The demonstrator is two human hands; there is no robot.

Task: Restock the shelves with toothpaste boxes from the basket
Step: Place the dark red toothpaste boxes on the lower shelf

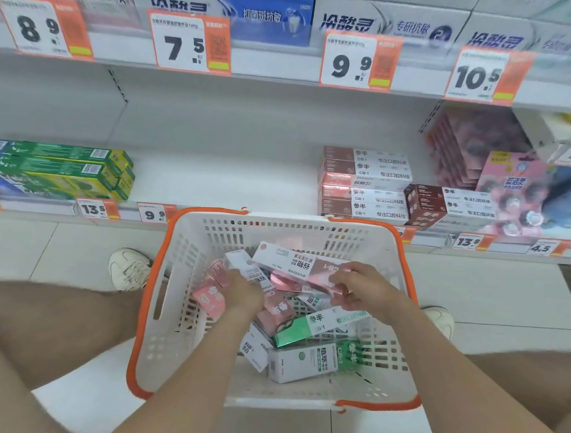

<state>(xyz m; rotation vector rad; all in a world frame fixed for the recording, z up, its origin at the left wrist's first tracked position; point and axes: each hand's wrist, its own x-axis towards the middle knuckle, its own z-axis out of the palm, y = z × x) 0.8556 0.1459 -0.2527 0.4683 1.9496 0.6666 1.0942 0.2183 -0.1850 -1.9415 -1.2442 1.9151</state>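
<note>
A white basket [193,254] with orange handles stands on the floor between my knees, holding several toothpaste boxes in pink, white and green. My right hand [364,290] grips the near end of a long pink-and-white box [296,265] that lies tilted on top of the pile. My left hand [245,291] reaches into the pile with fingers curled round a white box [243,265] beside a small pink box [209,296]. Green-and-white boxes [315,363] lie at the basket's near side. A stack of matching pink boxes [365,185] sits on the low shelf [229,173] behind the basket.
Green boxes [70,168] fill the low shelf's left end, and dark red boxes [442,208] and pink packs [514,191] its right. The shelf's middle stretch is bare. Price tags line the shelf edges. My white shoes [129,269] flank the basket on the tiled floor.
</note>
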